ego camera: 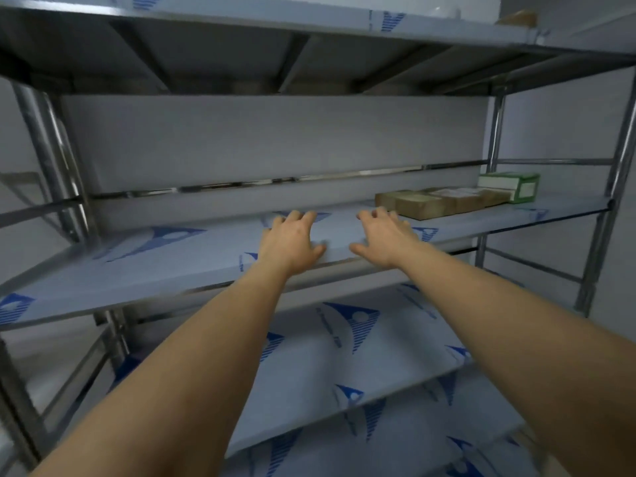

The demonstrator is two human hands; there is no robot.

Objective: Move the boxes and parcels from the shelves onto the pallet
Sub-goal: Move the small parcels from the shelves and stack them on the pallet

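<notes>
A metal rack stands before me, its middle shelf [172, 259] covered in pale film with blue logos. Both my arms reach over that shelf. My left hand [292, 239] and my right hand [385, 235] hover palm down with fingers spread, holding nothing. At the shelf's right end lie several flat brown cardboard boxes [437, 203] side by side. A green and white box [509, 185] sits just behind them at the far right. My right hand's fingertips are a short way left of the nearest brown box. The pallet is out of view.
An upper shelf [309, 22] overhangs close above, with a brownish parcel [516, 17] at its right end. Two lower shelves [344, 359] lie below my arms. Steel uprights [51, 160] frame the rack on both sides, with white walls behind.
</notes>
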